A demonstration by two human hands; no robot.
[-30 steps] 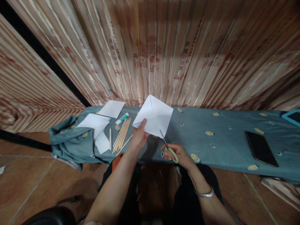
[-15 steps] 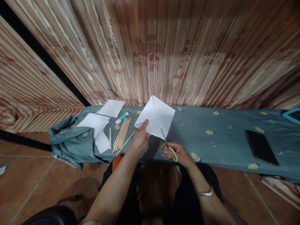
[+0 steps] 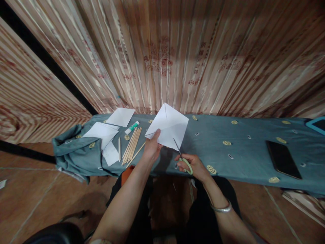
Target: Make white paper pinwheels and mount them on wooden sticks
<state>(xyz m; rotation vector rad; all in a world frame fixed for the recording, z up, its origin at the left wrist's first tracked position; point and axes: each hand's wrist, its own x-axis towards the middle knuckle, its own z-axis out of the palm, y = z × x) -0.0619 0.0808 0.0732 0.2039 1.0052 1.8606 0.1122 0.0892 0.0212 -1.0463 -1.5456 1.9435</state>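
A square sheet of white paper [image 3: 170,122] is held up over the cloth, turned like a diamond, with slits or creases running in from its corners. My left hand [image 3: 152,146] grips its lower left edge, thumb on top. In my right hand [image 3: 191,164] is a pair of scissors [image 3: 186,164] with light green handles, fingers wrapped in the loops. The scissor blades lie at the paper's lower corner, pointing up toward its middle. Left of my left hand lie several thin wooden sticks [image 3: 131,145].
A glue stick [image 3: 132,127], a white pencil-like stick [image 3: 119,149], a white paper square [image 3: 121,117] and other paper sheets [image 3: 100,131] lie on the left. A black phone [image 3: 283,159] rests on the right of the green cloth [image 3: 213,128]; a blue-edged device [image 3: 316,125] is beyond. A curtain [image 3: 162,61] hangs behind.
Almost nothing differs. The paper has shifted very slightly left, and the scissors stay at its lower corner in my right hand.
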